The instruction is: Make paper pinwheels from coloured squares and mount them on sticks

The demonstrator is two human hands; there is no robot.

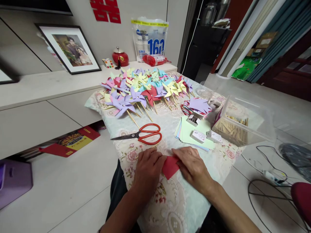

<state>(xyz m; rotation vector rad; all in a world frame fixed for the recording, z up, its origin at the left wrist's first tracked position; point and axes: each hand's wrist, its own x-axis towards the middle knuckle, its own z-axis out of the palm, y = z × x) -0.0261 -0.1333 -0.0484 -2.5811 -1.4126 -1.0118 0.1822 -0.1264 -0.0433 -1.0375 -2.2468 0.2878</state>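
Note:
A small piece of red paper (170, 167) lies near the front of the cloth-covered table, its edges partly under my fingers. My left hand (150, 166) closes on its left edge, fingers bent and pressed together. On its other side my right hand (191, 166) grips the right edge, thumb low and fingers curled over. Just beyond my left hand lie scissors (149, 133) with red handles, blades pointing left. Farther back, many paper pinwheels (150, 94) on wooden sticks are heaped together.
Coloured paper sheets (186, 131) at the right carry small white boxes (198, 136). Behind them is a pile of cut paper (200, 106). A clear plastic bin (255, 119) holds wooden sticks (233, 129). A framed photo (70, 48) stands on the cabinet (31, 94).

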